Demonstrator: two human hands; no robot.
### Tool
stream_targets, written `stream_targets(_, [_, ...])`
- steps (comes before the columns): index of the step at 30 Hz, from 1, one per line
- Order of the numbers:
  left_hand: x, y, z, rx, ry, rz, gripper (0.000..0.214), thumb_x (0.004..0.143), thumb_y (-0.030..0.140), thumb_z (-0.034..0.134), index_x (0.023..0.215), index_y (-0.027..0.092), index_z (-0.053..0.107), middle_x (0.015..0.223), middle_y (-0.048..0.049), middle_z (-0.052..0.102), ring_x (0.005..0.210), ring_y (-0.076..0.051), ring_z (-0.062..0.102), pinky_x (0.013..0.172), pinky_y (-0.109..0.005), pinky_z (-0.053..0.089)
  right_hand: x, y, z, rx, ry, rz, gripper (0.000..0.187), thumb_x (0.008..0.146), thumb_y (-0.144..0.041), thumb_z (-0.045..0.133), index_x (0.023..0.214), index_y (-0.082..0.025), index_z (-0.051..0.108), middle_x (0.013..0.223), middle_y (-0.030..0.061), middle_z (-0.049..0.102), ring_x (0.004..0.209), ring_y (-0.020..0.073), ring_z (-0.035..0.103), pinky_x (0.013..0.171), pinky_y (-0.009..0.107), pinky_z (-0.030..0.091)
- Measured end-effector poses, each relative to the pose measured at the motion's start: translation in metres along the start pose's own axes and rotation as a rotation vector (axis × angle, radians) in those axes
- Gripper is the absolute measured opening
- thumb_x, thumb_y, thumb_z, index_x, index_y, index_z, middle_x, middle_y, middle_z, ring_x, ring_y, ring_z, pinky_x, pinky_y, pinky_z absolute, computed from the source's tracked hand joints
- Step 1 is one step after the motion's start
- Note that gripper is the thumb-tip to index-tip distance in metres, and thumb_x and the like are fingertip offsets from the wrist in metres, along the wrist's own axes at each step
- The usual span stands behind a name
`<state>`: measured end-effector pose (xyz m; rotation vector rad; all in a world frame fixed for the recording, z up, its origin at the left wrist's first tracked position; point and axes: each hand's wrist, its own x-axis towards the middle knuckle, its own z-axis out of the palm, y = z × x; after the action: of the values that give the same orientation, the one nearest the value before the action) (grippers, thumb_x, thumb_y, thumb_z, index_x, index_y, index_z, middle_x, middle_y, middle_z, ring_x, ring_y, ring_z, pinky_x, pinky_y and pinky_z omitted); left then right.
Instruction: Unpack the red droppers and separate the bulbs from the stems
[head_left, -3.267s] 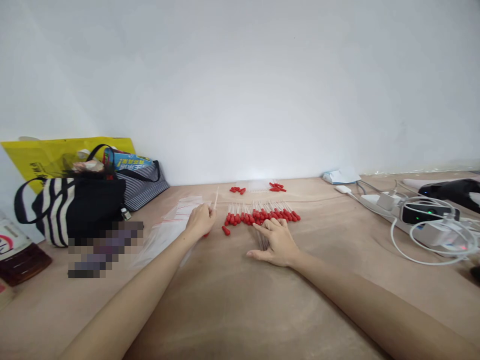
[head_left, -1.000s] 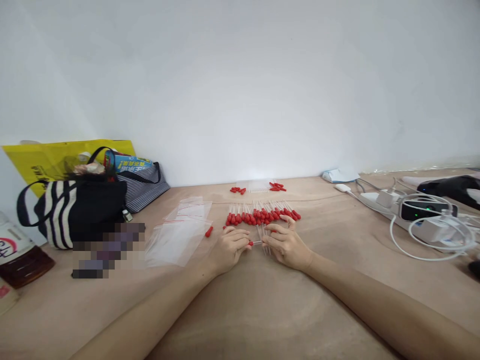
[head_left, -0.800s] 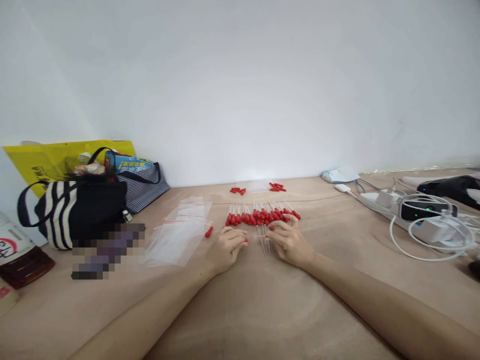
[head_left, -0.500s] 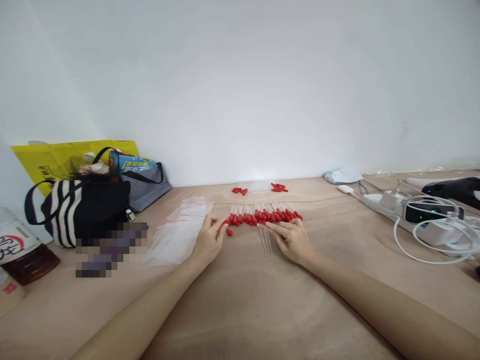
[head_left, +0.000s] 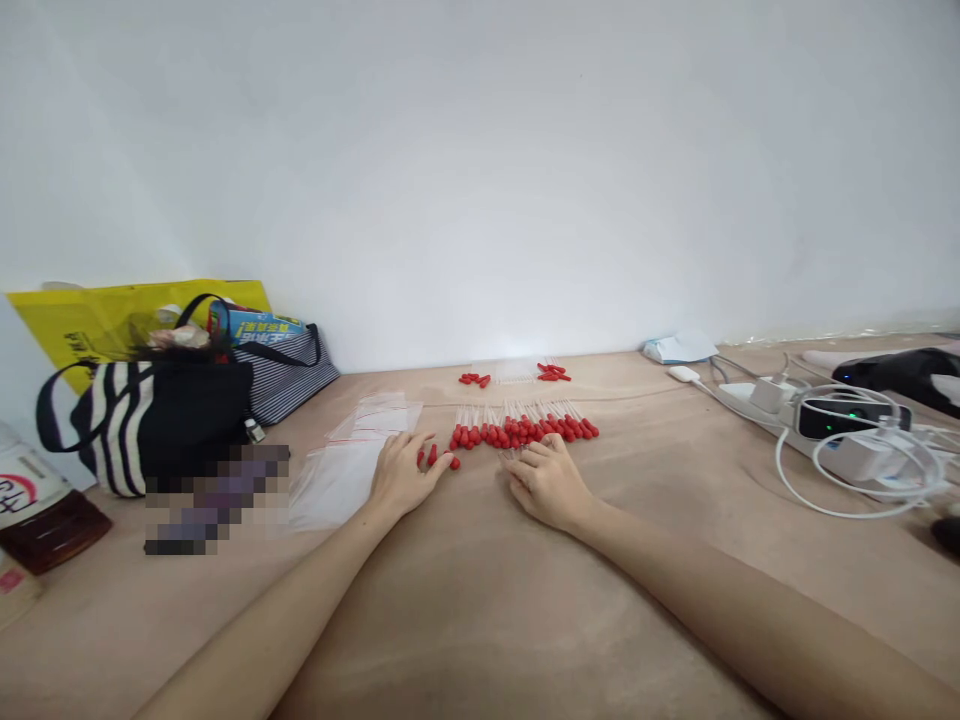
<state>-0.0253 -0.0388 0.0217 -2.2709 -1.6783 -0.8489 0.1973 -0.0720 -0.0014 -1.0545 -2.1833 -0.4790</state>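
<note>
My left hand [head_left: 405, 475] is open, its fingers apart around a few loose red rubber bulbs [head_left: 433, 456] on the table. My right hand [head_left: 551, 482] is closed, with clear thin tubes [head_left: 507, 455] at its fingertips; the fingers hide most of them. Just beyond both hands lies a row of droppers [head_left: 525, 428], red bulbs towards me and clear stems pointing at the wall. Farther back are two small groups of red bulbs [head_left: 474, 380], with more clear tubes [head_left: 514, 378] between them. Clear zip bags [head_left: 341, 480] lie beside my left hand.
At left stand a black striped bag [head_left: 172, 420], a striped pouch [head_left: 289, 375], a yellow bag [head_left: 135, 310] and a drink bottle [head_left: 52, 515]. A blurred object [head_left: 217, 500] lies before them. On the right are a power strip [head_left: 739, 398], white cables [head_left: 784, 470] and a tissue pack [head_left: 681, 348].
My left hand has opened from its pinch and shifted slightly left; more loose bulbs show by it. My right hand has moved left, its fingers curling in over the tubes.
</note>
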Motion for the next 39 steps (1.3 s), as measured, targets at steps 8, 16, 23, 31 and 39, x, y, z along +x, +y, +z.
stream_targets(8, [-0.006,-0.004,-0.003,-0.046,-0.132,-0.054,0.026,0.066,0.022,0.050,0.090,0.018,0.059,0.087,-0.0050,0.055,0.077,-0.018,0.056,0.071,-0.030,0.045,0.002,-0.005,-0.010,0.046,-0.152,0.081,0.033,0.069,-0.051,0.054,0.073,-0.020,0.063,0.069,0.0025,0.057,0.071,0.0156,0.046,0.070,0.034,0.022])
stream_targets(16, [-0.006,0.005,-0.003,-0.266,-0.137,-0.023,0.030,0.065,0.018,0.049,0.093,0.018,0.058,0.087,-0.0036,0.057,0.074,-0.015,0.058,0.071,-0.028,0.049,-0.003,0.000,-0.014,0.091,-0.133,0.115,0.044,0.068,-0.059,0.051,0.087,-0.022,0.064,0.072,0.0019,0.056,0.071,0.0153,0.047,0.072,0.034,0.023])
stream_targets(23, [0.010,-0.003,0.002,-0.397,-0.131,-0.203,0.024,0.068,0.030,0.049,0.085,0.017,0.061,0.092,-0.0053,0.062,0.081,-0.018,0.060,0.073,-0.029,0.047,-0.020,0.026,-0.023,0.078,-0.033,0.261,0.029,0.080,-0.043,0.045,0.078,-0.021,0.064,0.067,0.0017,0.057,0.068,0.0137,0.049,0.069,0.032,0.023])
stream_targets(31, [0.047,0.003,0.014,-0.348,-0.343,-0.367,0.035,0.066,0.051,0.050,0.061,0.018,0.059,0.044,0.0008,0.059,0.056,-0.018,0.058,0.054,-0.025,0.040,-0.031,0.042,-0.026,0.098,-0.036,0.379,0.026,0.081,-0.038,0.045,0.074,-0.022,0.065,0.067,0.0007,0.057,0.068,0.0129,0.049,0.067,0.029,0.022])
stream_targets(39, [0.052,0.011,0.017,-0.308,-0.340,-0.414,0.029,0.067,0.039,0.049,0.051,0.018,0.060,0.035,0.0006,0.052,0.044,-0.016,0.055,0.047,-0.023,0.037,-0.026,0.027,-0.028,0.132,-0.036,0.227,0.016,0.076,-0.032,0.051,0.078,-0.022,0.064,0.066,0.0006,0.055,0.069,0.0134,0.047,0.072,0.031,0.023])
